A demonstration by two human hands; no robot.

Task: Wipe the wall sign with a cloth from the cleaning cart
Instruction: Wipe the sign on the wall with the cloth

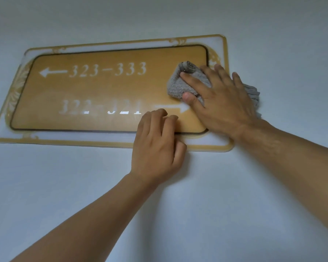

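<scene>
A gold wall sign (106, 89) with white room numbers and arrows hangs on the wall, framed by a clear plate with gold trim. My right hand (220, 99) presses a grey cloth (178, 86) flat against the sign's right end, fingers spread over it; part of the cloth sticks out past the hand on the right. My left hand (157, 146) rests on the sign's lower edge with its fingers curled, holding nothing.
The pale wall (178, 205) surrounds the sign on all sides. The cleaning cart is out of view.
</scene>
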